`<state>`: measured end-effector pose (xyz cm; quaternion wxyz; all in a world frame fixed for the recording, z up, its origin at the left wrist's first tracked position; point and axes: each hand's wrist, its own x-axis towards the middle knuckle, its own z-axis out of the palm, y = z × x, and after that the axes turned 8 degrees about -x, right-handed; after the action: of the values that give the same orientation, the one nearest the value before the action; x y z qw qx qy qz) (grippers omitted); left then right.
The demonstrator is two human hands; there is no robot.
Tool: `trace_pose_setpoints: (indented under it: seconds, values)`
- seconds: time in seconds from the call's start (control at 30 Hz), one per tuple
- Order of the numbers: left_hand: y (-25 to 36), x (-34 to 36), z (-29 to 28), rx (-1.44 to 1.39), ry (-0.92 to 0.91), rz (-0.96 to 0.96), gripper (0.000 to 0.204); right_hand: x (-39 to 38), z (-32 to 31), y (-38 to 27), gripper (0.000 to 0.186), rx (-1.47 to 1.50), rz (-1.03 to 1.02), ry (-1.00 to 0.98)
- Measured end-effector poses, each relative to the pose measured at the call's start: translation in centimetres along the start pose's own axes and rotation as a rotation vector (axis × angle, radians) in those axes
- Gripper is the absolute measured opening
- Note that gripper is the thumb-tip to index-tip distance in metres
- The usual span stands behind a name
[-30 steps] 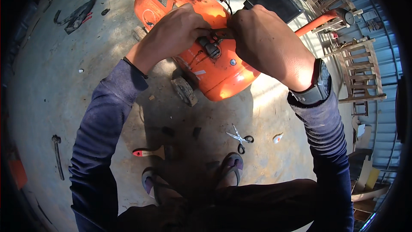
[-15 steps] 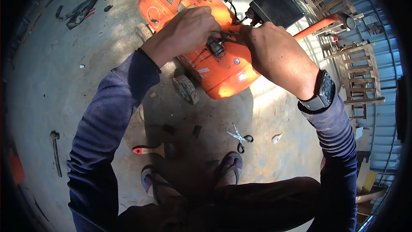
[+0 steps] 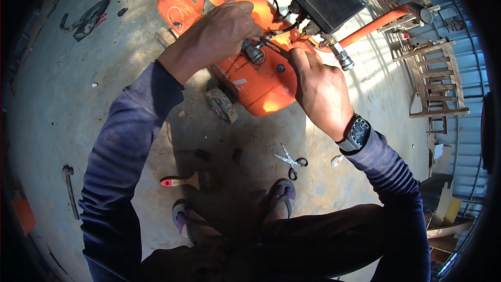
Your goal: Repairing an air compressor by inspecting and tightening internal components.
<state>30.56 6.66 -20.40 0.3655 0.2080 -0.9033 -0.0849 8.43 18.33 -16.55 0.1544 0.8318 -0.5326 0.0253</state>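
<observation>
Work sits at the metal valve fitting [image 3: 254, 52] on top of the orange air compressor tank [image 3: 269, 91], near its rounded end. Status: looks mid-step. Done as far as shows: fitting is seated in the tank, body standing up off the shell. Black pressure switch box [image 3: 329, 0] is up on its mount, silver coupler [image 3: 343, 58] hanging off the plumbing below it. Thin dark line [image 3: 288, 27] runs from near the fitting toward the switch side; whether its end is joined at the fitting can't be told, fingers cover that spot. Left, by judgement: the joint under the hands isn't finished, since both are on it. Tightness unreadable.

Grip: right hand [image 3: 322, 91] appears closed around a dark wrench-like tool [image 3: 275, 47], its forked end pointing at the fitting. Left hand [image 3: 222, 28] is curled with fingertips just beside the fitting's top; what it pinches, if anything, is hidden, can't tell.

Scissors [image 3: 290, 161] and paintbrush [image 3: 180, 181] lie on the floor near the feet, neither in hand.
</observation>
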Motion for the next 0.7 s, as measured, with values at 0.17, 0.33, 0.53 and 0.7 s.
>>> trace_pose_setpoints:
  seconds: [0.17,0.33,0.53,0.7]
  values:
    - [0.6,0.6,-1.0,0.113,-0.07,0.044,0.018,-1.0,3.1,0.0,0.025,0.224,0.036,0.09]
    - [0.5,0.1,-1.3,0.085,-0.08,0.046,0.02,-0.8,1.6,-0.5,0.02,0.257,0.054,0.159]
    - [-0.3,-1.1,-1.3,0.05,0.037,-0.067,0.014,2.9,-3.8,-0.1,0.011,0.133,-0.007,0.116]
    - [-0.3,-1.3,-0.4,-0.057,-0.005,-0.171,0.017,5.4,-5.7,-0.1,0.009,0.02,-0.173,0.097]
